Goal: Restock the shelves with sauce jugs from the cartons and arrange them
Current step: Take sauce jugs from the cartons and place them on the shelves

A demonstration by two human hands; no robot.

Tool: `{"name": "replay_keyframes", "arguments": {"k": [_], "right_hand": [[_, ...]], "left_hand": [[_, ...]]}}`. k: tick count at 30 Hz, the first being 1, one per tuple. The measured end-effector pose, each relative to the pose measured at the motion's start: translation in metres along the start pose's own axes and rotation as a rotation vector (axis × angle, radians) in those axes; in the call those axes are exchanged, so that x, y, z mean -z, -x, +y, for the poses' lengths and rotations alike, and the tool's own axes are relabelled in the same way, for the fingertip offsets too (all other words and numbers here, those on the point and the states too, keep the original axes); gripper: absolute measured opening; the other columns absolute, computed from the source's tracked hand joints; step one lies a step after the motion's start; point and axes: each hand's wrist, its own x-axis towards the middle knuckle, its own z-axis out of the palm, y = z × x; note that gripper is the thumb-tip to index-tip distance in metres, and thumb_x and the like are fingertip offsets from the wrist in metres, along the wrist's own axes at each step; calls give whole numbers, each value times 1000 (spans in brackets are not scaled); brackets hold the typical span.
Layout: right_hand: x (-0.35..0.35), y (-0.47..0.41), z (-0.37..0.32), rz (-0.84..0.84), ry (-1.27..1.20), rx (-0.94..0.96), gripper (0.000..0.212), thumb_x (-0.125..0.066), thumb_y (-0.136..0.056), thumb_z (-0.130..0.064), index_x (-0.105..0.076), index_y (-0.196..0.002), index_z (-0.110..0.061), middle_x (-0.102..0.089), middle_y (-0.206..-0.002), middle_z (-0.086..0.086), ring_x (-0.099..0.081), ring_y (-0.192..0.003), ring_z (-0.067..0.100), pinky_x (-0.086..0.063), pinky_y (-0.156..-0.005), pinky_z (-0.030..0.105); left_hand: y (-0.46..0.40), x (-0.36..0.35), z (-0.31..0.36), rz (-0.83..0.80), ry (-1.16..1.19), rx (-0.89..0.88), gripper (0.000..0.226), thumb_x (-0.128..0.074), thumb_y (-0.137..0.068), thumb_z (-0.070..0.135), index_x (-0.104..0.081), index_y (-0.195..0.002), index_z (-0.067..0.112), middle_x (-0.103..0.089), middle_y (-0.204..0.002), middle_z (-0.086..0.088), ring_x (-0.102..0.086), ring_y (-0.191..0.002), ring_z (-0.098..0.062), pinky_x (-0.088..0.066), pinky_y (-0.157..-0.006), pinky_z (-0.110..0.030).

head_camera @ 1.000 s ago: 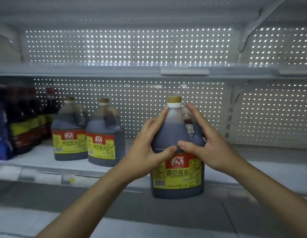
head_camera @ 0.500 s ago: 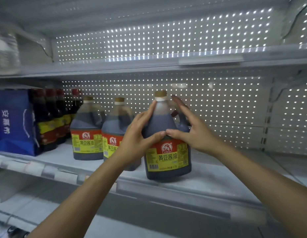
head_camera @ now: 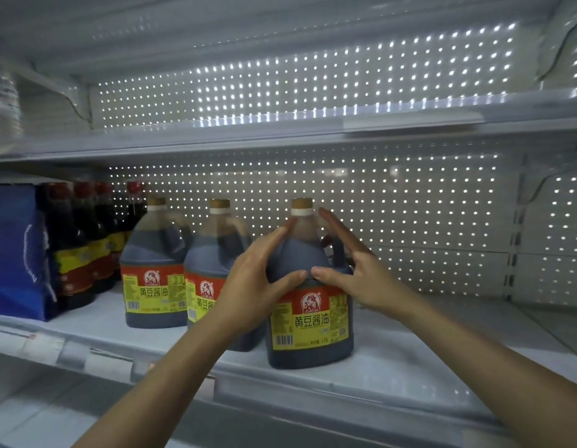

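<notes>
1. Two hands frame the third jug (head_camera: pixel 308 305), which stands upright on the shelf (head_camera: pixel 393 367); the left hand (head_camera: pixel 251 286) lies against its left shoulder, the right hand (head_camera: pixel 351 273) against its right, and each grip is spread, fingers straight and pressing, with neither one curled round the jug.
2. Relative to the grip, the jug sits between the two palms; its cap (head_camera: pixel 302 206) rises just above the fingertips, its label (head_camera: pixel 309 318) faces out below the thumbs, and its base rests well below both hands, near the shelf's front edge.
3. To do this step well, I judge: keep the pressure even on both sides so the jug slides without tipping; push low on the shoulders, not at the neck.
4. Left of the left hand stand the second jug (head_camera: pixel 212 279), just beside the held one, and the first jug (head_camera: pixel 151 270) beyond it; bring the third level with their fronts, label square to the aisle.
5. Right of the right hand, the shelf has room for further jugs.
</notes>
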Motion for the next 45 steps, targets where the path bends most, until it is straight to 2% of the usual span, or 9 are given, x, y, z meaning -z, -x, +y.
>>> {"name": "replay_keyframes", "arguments": {"k": [4, 8, 13, 16, 24, 32, 35, 40, 45], "right_hand": [[2, 7, 2, 10, 84, -25, 90, -76, -86, -51, -18, -154, -61, -32, -162, -12, -49, -141, 16, -54, -105, 48], [6, 10, -9, -33, 140, -82, 98, -80, -84, -44, -13, -153, -64, -32, -163, -19, -56, -133, 8, -58, -99, 40], [-10, 18, -17, 73, 73, -120, 102, -86, -78, -33, -23, -153, -60, -33, -160, -24, -54, -133, 1, -59, -97, 41], [-21, 18, -22, 135, 158, -127, 101, -85, -78, -39, -21, -154, -60, -23, -160, -37, -39, -143, -4, -55, -105, 39], [-32, 17, -31, 149, 136, -201, 101, -82, -79, -51, -16, -156, -58, -16, -167, -23, -36, -149, 12, -53, -106, 46], [-37, 25, -47, 180, 216, -244, 98, -80, -89, -23, -16, -160, -48, -18, -167, -22, -40, -146, 9, -56, -102, 36], [-35, 33, -59, 219, 294, -282, 88, -77, -92, -20, -25, -159, -40, -34, -161, -12, -45, -140, 9, -52, -98, 19], [-14, 88, -91, 261, 471, -351, 56, -71, -95, -36, -45, -144, -43, -49, -140, -19, -61, -111, -1, -50, -88, 21], [29, 196, -136, 301, 558, -458, 32, -68, -97, -37, -61, -128, -39, -60, -122, -23, -63, -106, -1, -56, -86, 24]], "left_hand": [[-6, 13, -4, -18, -186, -79, 73, -73, -85, 49, -41, -150, 41, -55, -144, 16, -56, -128, -8, -55, -97, -39], [-3, 18, -10, -115, -241, -133, 88, -76, -83, 49, -28, -156, 40, -46, -150, 13, -42, -139, -10, -45, -110, -39], [-2, 20, -18, -87, -317, -228, 83, -71, -87, 51, -26, -156, 40, -44, -151, 8, -42, -138, -17, -36, -114, -44], [-3, 25, -25, -87, -330, -243, 82, -71, -86, 49, -31, -156, 37, -47, -150, 3, -45, -134, -21, -36, -111, -43], [-6, 26, -39, -111, -207, -215, 80, -65, -86, 58, -30, -156, 42, -52, -122, 8, -48, -116, -18, -45, -94, -40], [3, 35, -34, -133, -134, -208, 73, -67, -88, 51, -36, -153, 40, -49, -131, 11, -50, -121, -13, -49, -96, -37], [7, 44, -23, -105, -88, -198, 62, -69, -89, 41, -48, -146, 35, -53, -124, 12, -53, -114, -11, -54, -92, -40], [16, 38, 29, -106, 18, -292, 53, -70, -91, 30, -53, -141, 32, -60, -117, 15, -58, -108, -7, -53, -91, -34], [32, -27, 116, -231, 170, -382, 38, -64, -95, 32, -59, -132, 35, -65, -112, 19, -62, -100, -2, -54, -87, -35]]}}
